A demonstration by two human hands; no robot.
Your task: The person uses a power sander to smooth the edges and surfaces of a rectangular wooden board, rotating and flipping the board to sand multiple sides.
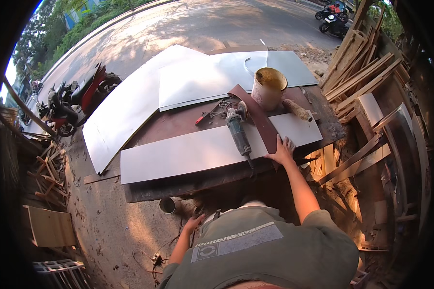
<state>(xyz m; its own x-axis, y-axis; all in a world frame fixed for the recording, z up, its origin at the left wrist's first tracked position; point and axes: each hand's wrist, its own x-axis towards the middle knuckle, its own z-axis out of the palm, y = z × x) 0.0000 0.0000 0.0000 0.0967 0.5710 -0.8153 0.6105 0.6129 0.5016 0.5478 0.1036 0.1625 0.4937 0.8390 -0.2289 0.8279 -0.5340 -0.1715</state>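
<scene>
My right hand [283, 150] rests at the near edge of a long white panel [178, 152], fingers spread, thumb across the lower end of a reddish-brown strip [255, 115]. The strip slants over the panel. Left of it lies an angle grinder [238, 131], its disc toward the far side and its cord end toward me. My left hand [194, 222] hangs low beside my body, below the table's near edge. Its fingers are small and partly hidden, so I cannot make out whether it holds something. A stained bucket [269, 88] stands beyond the strip.
Large white sheets [140, 96] cover the table's far side. A red-handled tool [203, 118] and small metal bits lie by the grinder; a rough brown cylinder [297, 110] lies near the bucket. Scrap wood [366, 86] is piled right, motorcycles [82, 98] stand left, and a road runs behind.
</scene>
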